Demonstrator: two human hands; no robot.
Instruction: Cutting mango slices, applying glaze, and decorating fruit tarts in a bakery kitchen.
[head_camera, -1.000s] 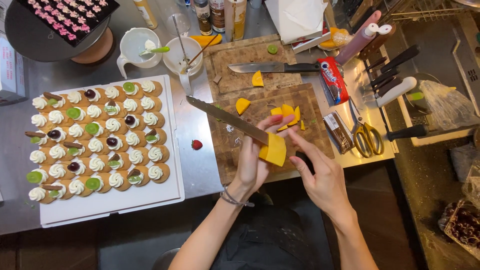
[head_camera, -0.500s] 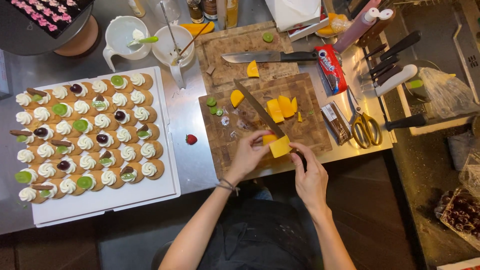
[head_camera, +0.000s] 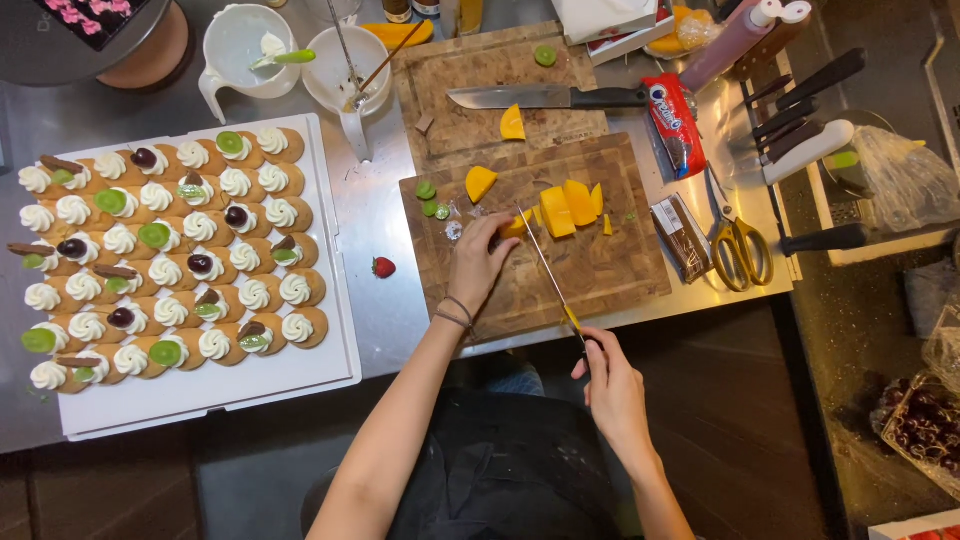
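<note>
The left hand (head_camera: 483, 255) pressed down on a small mango piece (head_camera: 515, 226) on the near wooden cutting board (head_camera: 600, 270), fingers curled over it. The right hand (head_camera: 605, 375) grasped the handle of a thin knife (head_camera: 545, 270), whose blade ran away from the person to touch that piece. More mango slices (head_camera: 570, 205) lay just right of the blade, and a white tray of cream-topped tartlets (head_camera: 330, 340) sat well to the left.

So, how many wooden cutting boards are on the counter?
2. The near cutting board lies under the left hand, with orange fruit pieces on it. The far cutting board touches it behind, carrying a big knife.
</note>
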